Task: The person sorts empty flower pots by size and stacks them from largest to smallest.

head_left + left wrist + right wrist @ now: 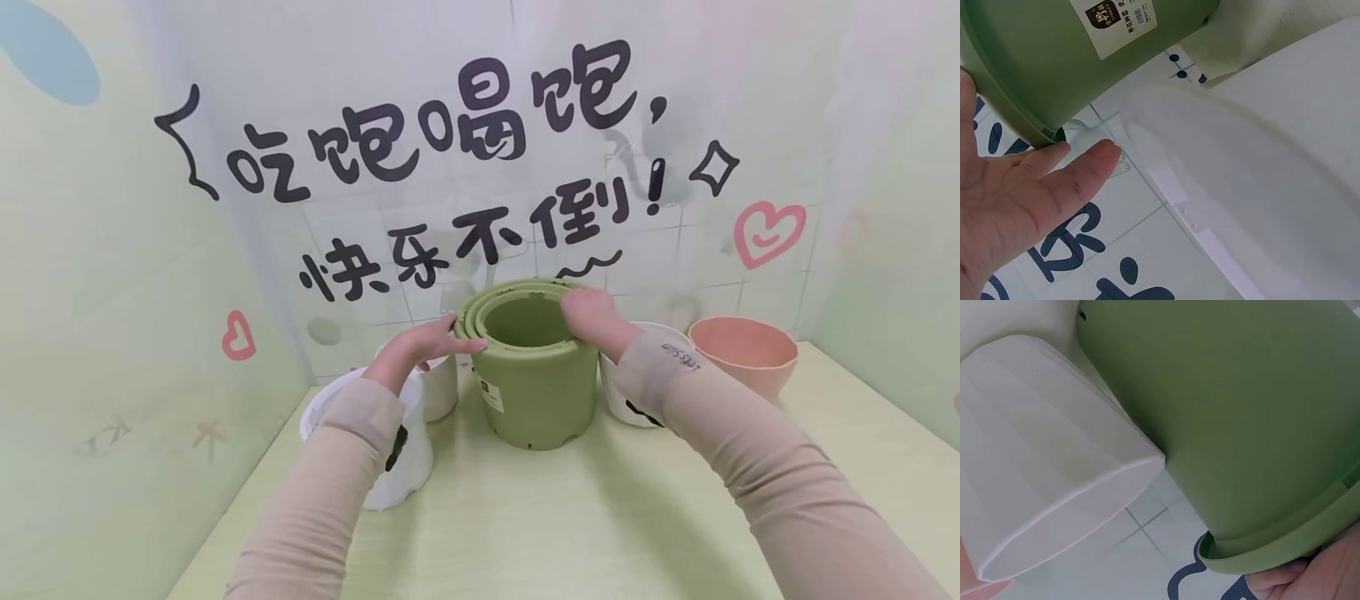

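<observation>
A stack of green flowerpots [536,400], nested one inside another, stands upright on the table with a paper label on its side. On its left rim rests my left hand [427,340], thumb lying on the edge and other fingers spread beside it. The left wrist view shows that palm [1016,206] apart from the pot wall, with a fingertip at the rim. My right hand [596,317] grips the right rim, its fingers curled over the edge. In the right wrist view the knuckles [1297,575] show beneath the rim; the other fingers are hidden.
A large white pot [408,475] with a dark mark stands front left, and a smaller white pot [441,387] behind it. Right of the stack are a white faceted pot [618,400], partly behind my forearm, and a pink pot [772,375]. A printed curtain [420,67] hangs behind.
</observation>
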### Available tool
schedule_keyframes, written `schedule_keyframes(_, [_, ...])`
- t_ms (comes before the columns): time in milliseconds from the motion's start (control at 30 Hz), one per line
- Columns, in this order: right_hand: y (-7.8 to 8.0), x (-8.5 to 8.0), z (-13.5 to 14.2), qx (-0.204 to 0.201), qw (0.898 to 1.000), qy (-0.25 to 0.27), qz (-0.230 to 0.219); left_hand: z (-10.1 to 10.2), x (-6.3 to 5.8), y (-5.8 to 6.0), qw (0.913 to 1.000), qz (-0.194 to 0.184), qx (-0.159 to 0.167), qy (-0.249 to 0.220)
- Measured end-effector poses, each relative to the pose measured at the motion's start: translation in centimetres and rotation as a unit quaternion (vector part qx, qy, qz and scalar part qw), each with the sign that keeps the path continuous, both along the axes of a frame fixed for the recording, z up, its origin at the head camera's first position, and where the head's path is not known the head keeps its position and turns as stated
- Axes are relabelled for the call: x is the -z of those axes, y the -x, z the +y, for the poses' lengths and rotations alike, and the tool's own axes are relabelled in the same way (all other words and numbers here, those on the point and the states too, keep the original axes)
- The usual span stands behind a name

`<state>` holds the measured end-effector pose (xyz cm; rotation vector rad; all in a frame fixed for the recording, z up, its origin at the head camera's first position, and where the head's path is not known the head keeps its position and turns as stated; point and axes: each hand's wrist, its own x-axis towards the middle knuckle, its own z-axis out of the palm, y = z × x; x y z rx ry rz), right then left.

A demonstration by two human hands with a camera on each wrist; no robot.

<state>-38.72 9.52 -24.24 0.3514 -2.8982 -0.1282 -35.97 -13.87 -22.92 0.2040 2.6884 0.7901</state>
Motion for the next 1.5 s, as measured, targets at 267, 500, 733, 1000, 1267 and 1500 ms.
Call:
schedule_keyframes(267, [0.3,0.2,-0.1,0.018,1.0,0.008,-0.001,-0.1,0.0,-0.1,1.0,0.001,0.0,0.001])
schedule_keyframes(500, [0.4,0.4,0.0,0.039,0.998,0.055,-0.001,-0.2,0.0,0.0,1.0,0.001,-0.003,0.007])
schedule_keyframes(733, [0.1,-0.3,1.3,0.005,0.976,0.216,-0.007,-0.1,0.0,0.1,1.0,0.004,0.001,0.007])
schedule_keyframes(1000, [-1.0,-2.1,6.2,-0.028,0.941,0.336,-0.042,0.0,0.0,-0.1,0.9999,0.002,-0.001,0.015])
schedule_keyframes(1267, [-2.7,-0.6,11.2,-0.026,0.933,0.349,-0.084,-0.1,0.0,-0.2,0.9999,0.006,0.002,0.015])
schedule_keyframes(1500, [-4.7,2.2,13.7,0.022,0.935,0.321,-0.147,-0.2,0.0,-0.2,0.9998,0.01,0.007,0.012])
